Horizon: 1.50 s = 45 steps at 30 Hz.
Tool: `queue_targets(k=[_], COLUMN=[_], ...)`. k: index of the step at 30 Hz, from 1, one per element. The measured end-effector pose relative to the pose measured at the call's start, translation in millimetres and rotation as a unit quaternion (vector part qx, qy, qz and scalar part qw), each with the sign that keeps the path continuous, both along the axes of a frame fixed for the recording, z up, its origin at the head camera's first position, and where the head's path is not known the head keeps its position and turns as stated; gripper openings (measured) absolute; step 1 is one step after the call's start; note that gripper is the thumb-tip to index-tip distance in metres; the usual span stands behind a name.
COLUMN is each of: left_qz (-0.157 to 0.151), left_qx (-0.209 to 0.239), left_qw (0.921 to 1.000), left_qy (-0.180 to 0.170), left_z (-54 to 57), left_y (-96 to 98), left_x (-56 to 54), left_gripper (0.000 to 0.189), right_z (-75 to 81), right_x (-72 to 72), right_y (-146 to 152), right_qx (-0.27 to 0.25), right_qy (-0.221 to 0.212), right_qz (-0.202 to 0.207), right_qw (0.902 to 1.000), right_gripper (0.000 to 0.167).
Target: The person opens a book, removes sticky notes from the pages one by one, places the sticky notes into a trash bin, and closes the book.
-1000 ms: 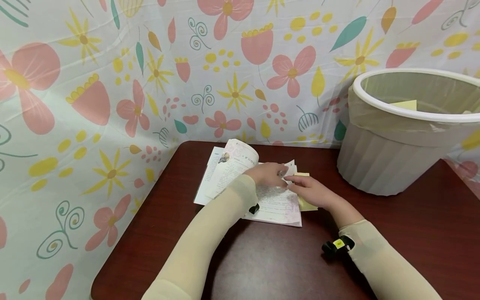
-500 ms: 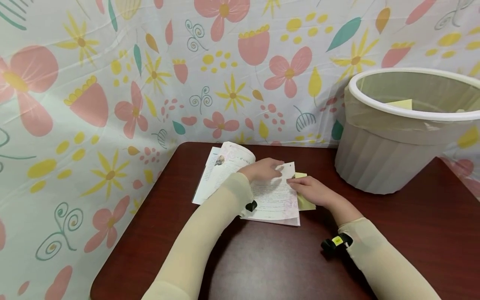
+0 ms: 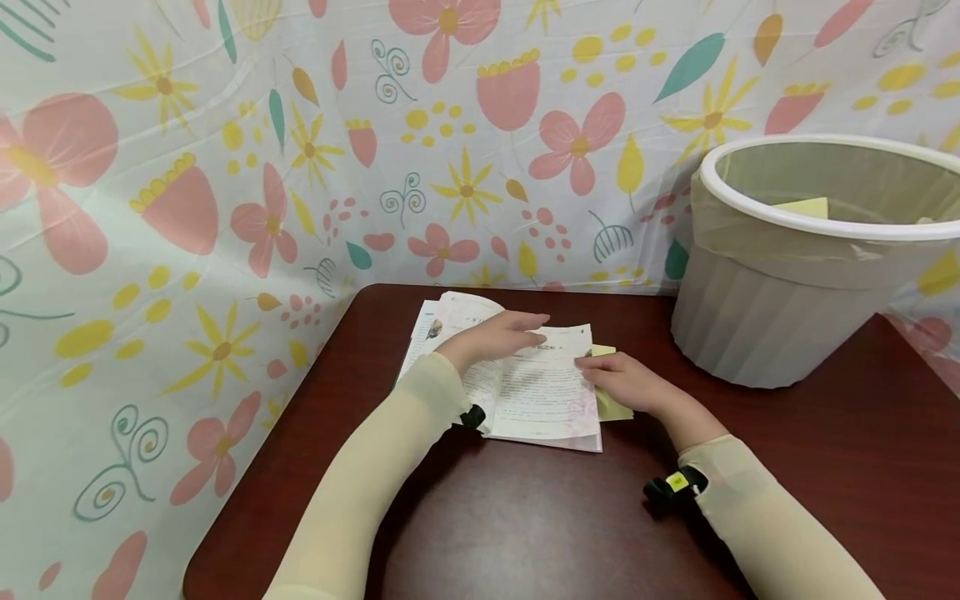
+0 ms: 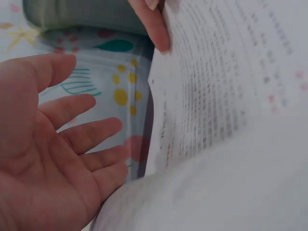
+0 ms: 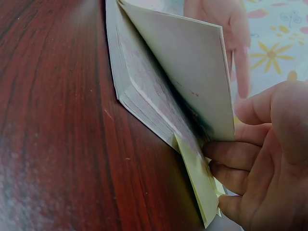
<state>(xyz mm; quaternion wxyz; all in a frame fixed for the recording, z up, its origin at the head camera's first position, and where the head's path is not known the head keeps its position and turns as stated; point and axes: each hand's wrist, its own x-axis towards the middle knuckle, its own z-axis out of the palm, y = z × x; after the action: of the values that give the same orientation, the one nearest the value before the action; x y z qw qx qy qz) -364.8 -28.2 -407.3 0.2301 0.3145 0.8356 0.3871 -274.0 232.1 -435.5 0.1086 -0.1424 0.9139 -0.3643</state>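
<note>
"Book (image 3: pixel 543 392) lies spread on the desk (image 3: pixel 517 517). What could go wrong?"

"Its left pages (image 3: pixel 471 308) bulge, so with nothing bearing on them they might spring over and lose the place. The raised leaf (image 5: pixel 192 62) could crease or tear if the right grip (image 3: pixel 621 382) tugs its edge."

"And the yellow paper (image 3: pixel 615 406)?"

"It juts from the book's right side, where a finger appears to touch it; a careless pull might drag it out too."

"How are the hands?"

"The right grip bends round the leaf's edge, fingers beneath; how tightly, I can't tell. The left grip (image 3: pixel 491 337) is loosely spread over the book, holding nothing."

"Any change from half a second ago?"

"The left grip sits farther left, off the right page, and the left pages stand lower. The right grip has hardly moved"
</note>
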Motion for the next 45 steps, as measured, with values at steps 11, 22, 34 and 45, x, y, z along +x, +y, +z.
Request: queue_targets(k=[11, 22, 34, 45], left_qz=[-0.020, -0.043, 0.014, 0.014], left_qx=[-0.016, -0.105, -0.101, -0.104], left_qw=[0.9990, 0.9889, 0.9887, 0.9860], left_qy=[0.038, 0.096, 0.110, 0.130], left_z=[4.1, -13.6, -24.6, -28.5], left_y=[-43.0, -78.7, -89.2, -79.2], left_x=[28.4, 51.4, 50.8, 48.0], left_gripper=[0.062, 0.070, 0.079, 0.083], right_z=[0.9, -0.8, 0.7, 12.7], right_x=[2.7, 0.5, -1.4, 1.8], right_y=[1, 1, 6, 20], right_qx=[-0.006, -0.007, -0.011, 0.001], right_qy=[-0.005, 0.002, 0.008, -0.002], right_qz=[-0.002, 0.003, 0.021, 0.012], right_qw=[1.0000, 1.0000, 0.9997, 0.9999], right_gripper=[0.048, 0.048, 0.048, 0.047])
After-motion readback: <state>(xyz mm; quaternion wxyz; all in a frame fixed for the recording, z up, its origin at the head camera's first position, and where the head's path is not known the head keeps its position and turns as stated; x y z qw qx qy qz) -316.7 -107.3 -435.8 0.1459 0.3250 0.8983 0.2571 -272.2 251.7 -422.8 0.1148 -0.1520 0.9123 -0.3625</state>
